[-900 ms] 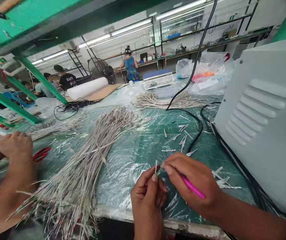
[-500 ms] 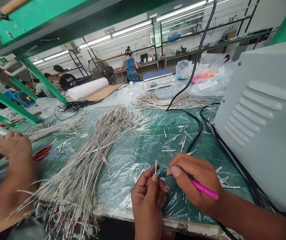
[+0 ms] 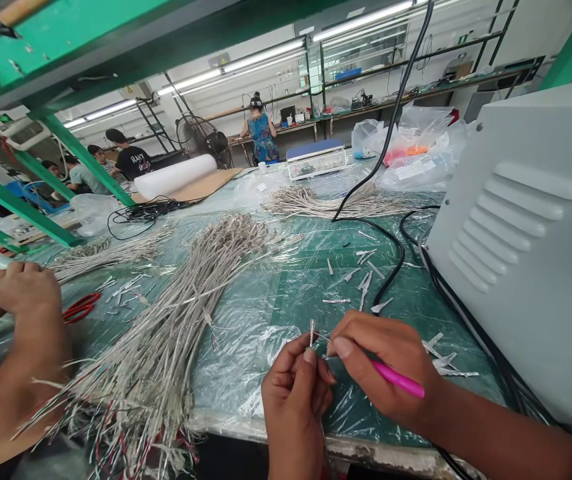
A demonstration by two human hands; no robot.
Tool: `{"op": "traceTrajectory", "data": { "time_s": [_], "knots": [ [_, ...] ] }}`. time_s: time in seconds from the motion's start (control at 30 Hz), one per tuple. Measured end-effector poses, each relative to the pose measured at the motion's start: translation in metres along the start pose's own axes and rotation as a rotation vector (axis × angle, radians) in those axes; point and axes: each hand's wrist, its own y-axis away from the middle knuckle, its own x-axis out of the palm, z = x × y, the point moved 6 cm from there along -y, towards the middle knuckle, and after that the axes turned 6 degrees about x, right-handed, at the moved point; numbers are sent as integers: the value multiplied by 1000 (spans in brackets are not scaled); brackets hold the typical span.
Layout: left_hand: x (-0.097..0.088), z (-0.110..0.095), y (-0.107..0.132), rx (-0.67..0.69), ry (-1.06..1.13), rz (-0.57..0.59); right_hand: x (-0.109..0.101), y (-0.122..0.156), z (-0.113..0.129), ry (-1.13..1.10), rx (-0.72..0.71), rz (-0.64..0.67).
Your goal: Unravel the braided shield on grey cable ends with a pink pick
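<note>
Near the table's front edge, my left hand [image 3: 296, 393] is closed on a thin cable, pinching it between thumb and forefinger. The cable's silvery end [image 3: 312, 331] stands upright above the fingertips. My right hand [image 3: 391, 367] grips a pink-handled tool [image 3: 400, 380] like a pen. Its thin metal tip points left to the cable just below its top; whether it touches is too fine to tell. Left of my hands lies a big bundle of whitish cables [image 3: 186, 307], with coloured wire ends hanging over the front edge. Foil-like scraps [image 3: 365, 283] lie beyond my right hand.
A large grey metal box [image 3: 521, 227] stands at the right, with a black cord [image 3: 400, 250] curving beside it. Another person's arm [image 3: 26, 333] is at the left, near red-handled scissors [image 3: 81, 308]. More cables [image 3: 316, 202] and plastic bags [image 3: 421, 150] lie farther back.
My right hand has moved slightly left and down with the pink-handled tool, bringing its tip closer to the cable. My left hand and its cable have hardly moved.
</note>
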Motion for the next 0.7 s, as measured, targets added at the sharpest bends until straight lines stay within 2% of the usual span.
{"op": "traceTrajectory", "data": {
  "time_s": [0.33, 0.7],
  "knots": [
    [-1, 0, -1, -30, -21, -27, 1, -1, -1, -6, 24, -14],
    [2, -1, 0, -1, -50, 16, 1, 1, -5, 60, 88, -57]
  ]
}}
